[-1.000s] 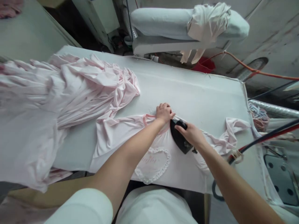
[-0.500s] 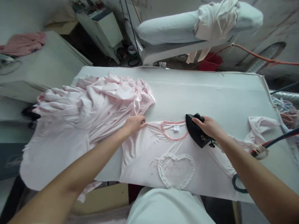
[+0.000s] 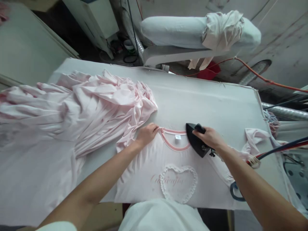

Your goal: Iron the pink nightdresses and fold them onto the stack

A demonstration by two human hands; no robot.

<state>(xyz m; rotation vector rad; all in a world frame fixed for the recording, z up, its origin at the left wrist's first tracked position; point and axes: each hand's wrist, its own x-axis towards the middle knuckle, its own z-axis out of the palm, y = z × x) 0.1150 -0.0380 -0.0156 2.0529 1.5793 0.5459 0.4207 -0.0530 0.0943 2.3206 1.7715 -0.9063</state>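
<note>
A pale pink T-shirt (image 3: 144, 179) with a darker pink neckband and a white ruffled heart lies flat on the padded ironing table (image 3: 192, 93). At the left end of the neckline, my left hand (image 3: 147, 134) pinches the shirt's shoulder fabric. My right hand (image 3: 209, 137) is wrapped around the handle of a black iron (image 3: 196, 142), whose pointed tip faces away from me. The iron rests on the shirt's right shoulder, against the neckband. Inside the collar a small white label shows.
A heap of crumpled pale pink garments (image 3: 96, 99) covers the table's left side. Behind the table stands a padded sleeve board (image 3: 173, 32) with a cloth draped over it. Blue and red hoses (image 3: 284, 149) run from the iron to the right. A red bucket (image 3: 209, 72) sits behind.
My left hand has slid right along the shoulder to the edge of the neckband. The iron stays beside the collar in my right hand. The camera view has shifted.
</note>
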